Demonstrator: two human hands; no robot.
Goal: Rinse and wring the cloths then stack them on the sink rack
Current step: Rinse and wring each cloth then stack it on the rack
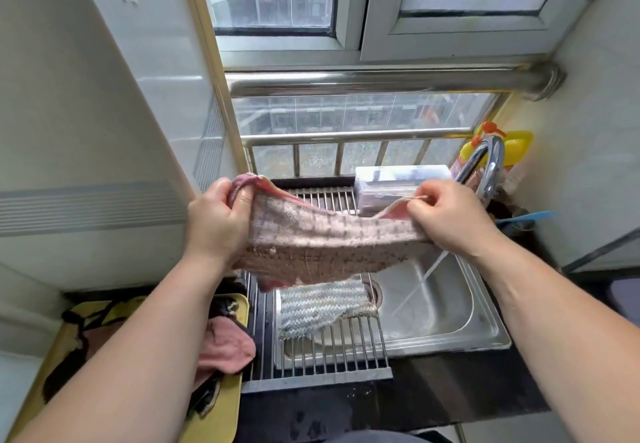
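A pink-brown checked cloth (322, 242) hangs spread out above the sink rack (332, 363). My left hand (216, 221) grips its left top corner and my right hand (446, 221) pinches its right top corner. Below it a grey-blue striped cloth (320, 307) lies flat on the rack's steel bars. The steel sink basin (436, 307) sits to the right, with a thin stream of water running from the tap (485, 165) into it.
A yellow tray (221, 404) at the left holds a pink cloth (227, 349) and dark cloths. A clear plastic box (401, 183) stands on the rack's far end. A yellow bottle (512, 146) stands behind the tap. Dark countertop runs along the front.
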